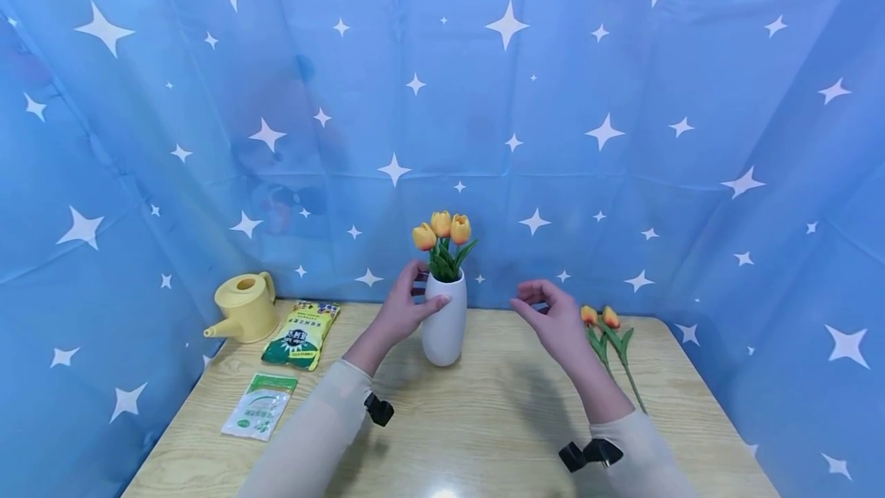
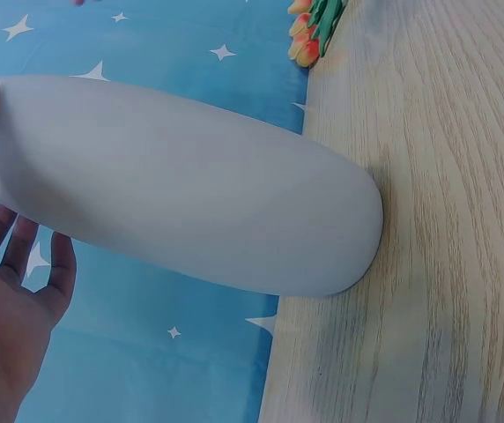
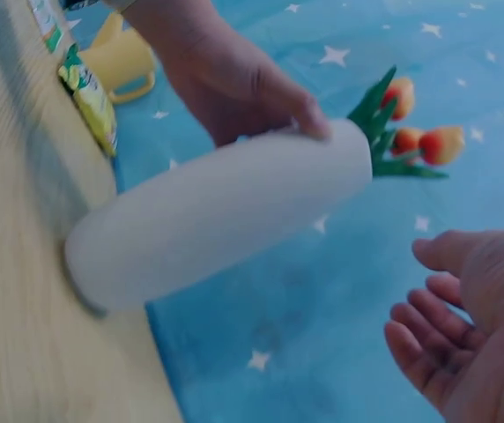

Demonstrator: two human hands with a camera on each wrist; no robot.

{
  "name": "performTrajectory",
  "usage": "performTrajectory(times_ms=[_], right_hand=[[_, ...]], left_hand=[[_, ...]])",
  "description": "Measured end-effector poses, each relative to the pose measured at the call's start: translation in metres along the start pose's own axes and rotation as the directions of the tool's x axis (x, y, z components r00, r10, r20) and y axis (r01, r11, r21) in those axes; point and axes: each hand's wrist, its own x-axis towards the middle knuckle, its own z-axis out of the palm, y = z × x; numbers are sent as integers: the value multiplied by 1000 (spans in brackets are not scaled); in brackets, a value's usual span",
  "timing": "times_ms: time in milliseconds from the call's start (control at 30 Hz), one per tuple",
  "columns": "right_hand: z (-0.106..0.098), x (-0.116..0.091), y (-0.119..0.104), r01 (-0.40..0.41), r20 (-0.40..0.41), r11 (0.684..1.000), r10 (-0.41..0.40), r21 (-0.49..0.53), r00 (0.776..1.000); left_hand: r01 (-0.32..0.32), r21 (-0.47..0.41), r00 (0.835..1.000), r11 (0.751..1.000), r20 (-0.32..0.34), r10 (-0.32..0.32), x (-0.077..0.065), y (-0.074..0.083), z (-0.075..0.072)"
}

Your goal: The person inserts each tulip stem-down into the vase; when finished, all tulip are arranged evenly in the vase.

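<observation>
White vase [image 1: 445, 335] is the reference. It stands close to upright, base on the wooden table [image 1: 470, 436], with three orange tulips [image 1: 441, 224] in its mouth, green leaves poking out over the rim.

Left hand [image 1: 403, 310]: on the vase's left side, up near the rim. It holds the vase, thumb [image 1: 437, 305] laid across the near face, other fingers [image 2: 23, 247] curled round the far side. Left wrist view agrees: thumb on one side of the body, bent fingers on the other.

Right hand [image 1: 558, 321]: to the right of the vase at about rim height, well apart from it, nothing in it. Fingers loosely bent, thumb clear of them in the right wrist view, palm side toward the vase. So the vase sits between the two hands, touching only the left.

Around the vase: loose orange tulips [image 1: 611, 319] lie on the table to its right, past the right hand, stems pointing toward the person. Yellow watering can [image 1: 247, 315] is far to its left, spout pointing away from the vase. Yellow-and-green packet [image 1: 302, 335] is left of the vase, between it and the can. White-and-green packet [image 1: 260, 407] is also left, nearer the person than the vase. Blue star-print curtain [image 1: 470, 106] hangs behind the vase.
</observation>
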Motion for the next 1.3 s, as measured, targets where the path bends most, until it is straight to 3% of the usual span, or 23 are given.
performTrajectory(times_ms=[267, 633, 1000, 1300], right_hand=[[-23, -22, 38, -42, -35, 994, 38, -98, 999], [-41, -47, 74, -102, -36, 977, 97, -186, 995], [-48, -57, 114, -131, -87, 962, 113, -239, 990], [-50, -67, 133, -200, -98, 926, 178, -319, 979]], left_hand=[[1, -8, 1000, 1000, 2, -1, 1, 2, 2], [-11, -12, 1000, 1000, 1, 11, 3, 3, -1], [-28, 12, 1000, 1000, -7, 28, 6, 2, -1], [6, -13, 1000, 1000, 4, -6, 0, -2, 1]])
